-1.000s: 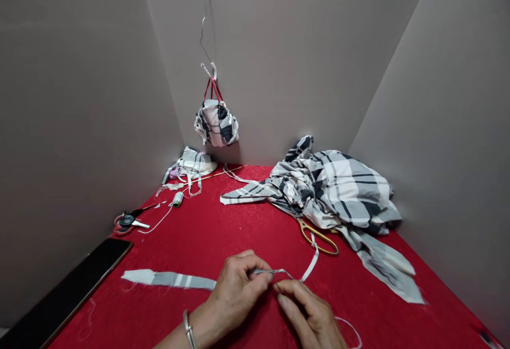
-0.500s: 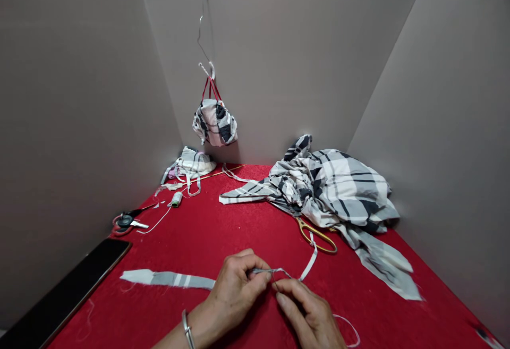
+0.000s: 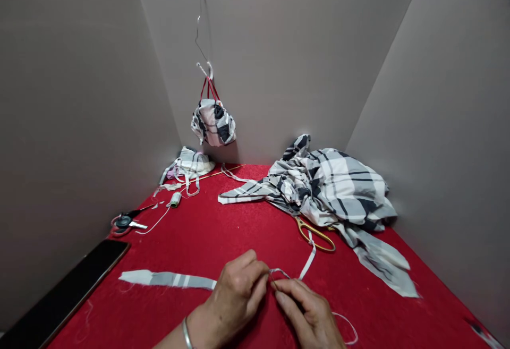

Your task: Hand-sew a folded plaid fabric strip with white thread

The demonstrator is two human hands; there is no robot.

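Hands are meeting low in the view, with the left hand [image 3: 233,297] and the right hand [image 3: 306,313] close together and pinching a narrow white strap [image 3: 281,272] between their fingertips. The strap is forming a small arc between the two hands, and a length of it is rising from the right hand toward the gold-handled scissors [image 3: 314,237]. A thin white cord [image 3: 346,323] is curving on the red tablecloth [image 3: 223,227] just beside the right hand. A metal bangle [image 3: 186,333] is sitting on the left wrist. A flat strip of grey and white checked cloth [image 3: 167,280] is lying just left of the left hand.

Farther off, the scissors are lying partly under the edge of a rumpled heap of checked cloth [image 3: 330,181]. Toward the back left corner, a smaller checked bundle [image 3: 191,164] is sitting with white strips trailing from it. A spool of thread [image 3: 174,199] is standing nearby, and a pair of red-handled scissors [image 3: 125,221] is lying nearer the left edge, beyond a black slab [image 3: 64,296] with a brown rim. A checked pouch [image 3: 213,123] is hanging by red straps from a wire hook [image 3: 203,35] against the grey wall [image 3: 279,62].
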